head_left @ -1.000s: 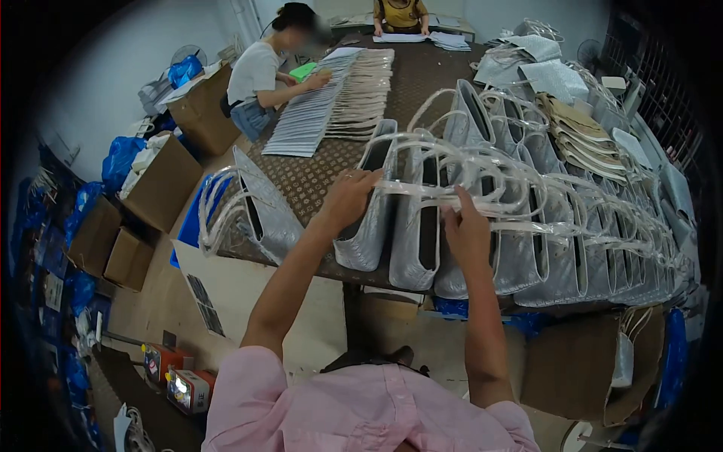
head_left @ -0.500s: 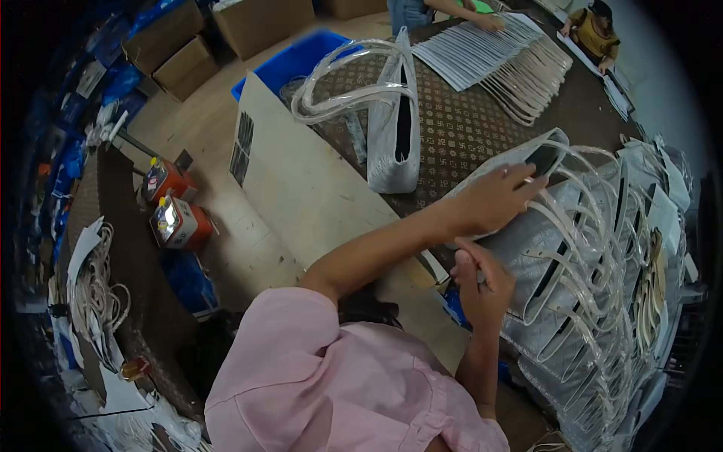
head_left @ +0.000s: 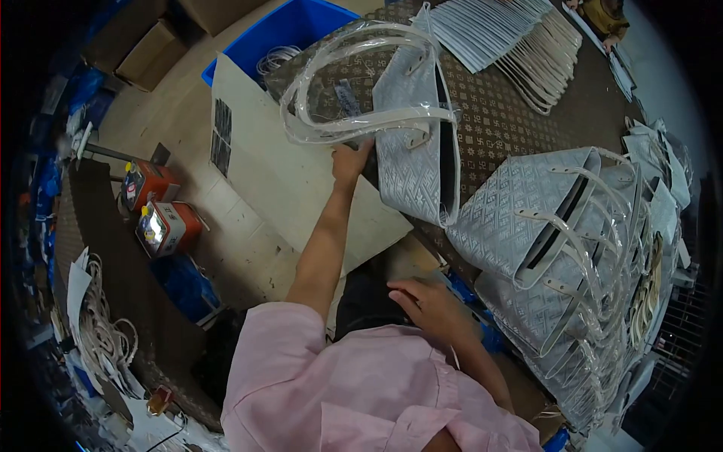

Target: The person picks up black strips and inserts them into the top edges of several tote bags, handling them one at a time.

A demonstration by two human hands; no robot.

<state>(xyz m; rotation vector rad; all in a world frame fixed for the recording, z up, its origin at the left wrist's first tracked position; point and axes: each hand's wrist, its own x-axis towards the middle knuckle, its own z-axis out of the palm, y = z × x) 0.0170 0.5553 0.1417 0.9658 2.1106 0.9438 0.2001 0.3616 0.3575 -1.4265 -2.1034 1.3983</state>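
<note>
My left hand reaches out to the near side of a silver-grey patterned tote bag on the table. Its fingertips are at the bag's side, just below the loop of a plastic-wrapped handle, and are partly hidden there. The bag lies with its dark opening to the right. Close in front of my body, my right hand is empty, with forefinger and thumb apart. Beyond it on the right, another silver tote bag leans at the front of a row of similar bags with wrapped handles.
Flat handle pieces are spread at the table's far side, near a person. A pale board slants beside the table edge, by a blue bin. Orange-and-white cans stand left. Bundled cords lie lower left.
My left hand has left the front bag of the right-hand row and moved left to the other tote. My right hand has drawn back toward my body. The view has shifted.
</note>
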